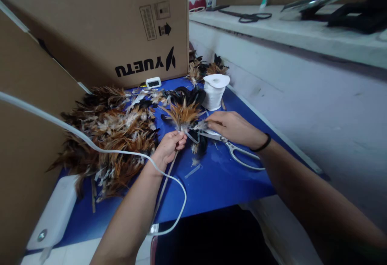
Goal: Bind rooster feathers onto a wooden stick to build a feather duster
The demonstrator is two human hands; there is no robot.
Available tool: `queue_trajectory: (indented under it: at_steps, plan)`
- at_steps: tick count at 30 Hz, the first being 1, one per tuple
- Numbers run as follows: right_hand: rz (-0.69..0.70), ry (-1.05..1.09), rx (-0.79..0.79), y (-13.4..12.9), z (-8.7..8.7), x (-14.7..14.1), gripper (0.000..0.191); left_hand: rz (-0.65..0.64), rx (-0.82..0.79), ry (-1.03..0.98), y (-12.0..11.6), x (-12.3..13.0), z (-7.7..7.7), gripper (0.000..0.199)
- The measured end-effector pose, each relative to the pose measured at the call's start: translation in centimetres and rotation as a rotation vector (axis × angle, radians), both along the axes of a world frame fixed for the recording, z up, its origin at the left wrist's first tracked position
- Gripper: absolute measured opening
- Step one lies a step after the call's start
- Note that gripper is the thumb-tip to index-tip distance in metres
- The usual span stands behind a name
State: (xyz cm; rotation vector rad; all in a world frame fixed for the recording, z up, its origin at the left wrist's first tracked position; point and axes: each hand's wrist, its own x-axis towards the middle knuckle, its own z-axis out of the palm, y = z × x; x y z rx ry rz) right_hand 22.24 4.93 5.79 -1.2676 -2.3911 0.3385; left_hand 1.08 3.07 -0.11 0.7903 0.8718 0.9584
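My left hand (173, 146) is closed around the base of a bundle of brown and black feathers (185, 113), which fans out above the fingers. A thin pale strip (162, 188) trails from under this hand toward the table's front edge. Over the table to the right, my right hand (225, 124) has its fingertips pinched at a small greyish feather tuft (201, 125); whether that tuft is loose or part of the bundle I cannot tell. Metal scissors (234, 148) lie just below the right hand. Behind it stands a white spool of ribbon (214, 93).
A large feather pile (117, 136) covers the left of the blue table (223, 184). A white cable (99, 149) loops across the front of my left forearm. Behind stand a cardboard box (99, 27) and a small digital display (153, 82). Black scissors (254, 16) rest on the ledge (290, 35).
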Motion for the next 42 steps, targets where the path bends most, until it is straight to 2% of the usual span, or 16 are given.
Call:
queue_trajectory:
  at_steps: [4, 13, 17, 25, 32, 39, 42]
  plan:
    - [0.036, -0.059, 0.012, 0.3, -0.3, -0.6, 0.021, -0.03, -0.001, -0.005, -0.1, 0.0, 0.1, 0.023]
    - [0.138, 0.041, -0.154, 1.7, -0.6, -1.1, 0.018, -0.053, -0.001, 0.015, -0.2, 0.1, 0.1, 0.025]
    - [0.15, 0.065, -0.221, 2.3, -1.0, -1.2, 0.017, -0.049, 0.013, 0.012, -0.2, 0.3, 0.1, 0.026]
    - [0.144, 0.007, -0.253, 3.0, -1.5, -1.8, 0.019, -0.072, 0.021, 0.058, -0.4, 0.4, 0.0, 0.03]
    - [0.12, -0.061, -0.193, 2.8, -1.8, -2.1, 0.019, -0.113, 0.024, 0.058, -0.2, 0.2, -0.5, 0.035]
    - [0.055, -0.097, -0.128, 2.5, -2.0, -3.1, 0.021, -0.062, -0.007, 0.048, -0.2, 0.3, -0.4, 0.028]
    - [0.044, -0.03, -0.071, 2.4, -2.3, -3.0, 0.016, -0.032, -0.01, 0.041, -0.2, 0.3, -0.3, 0.027]
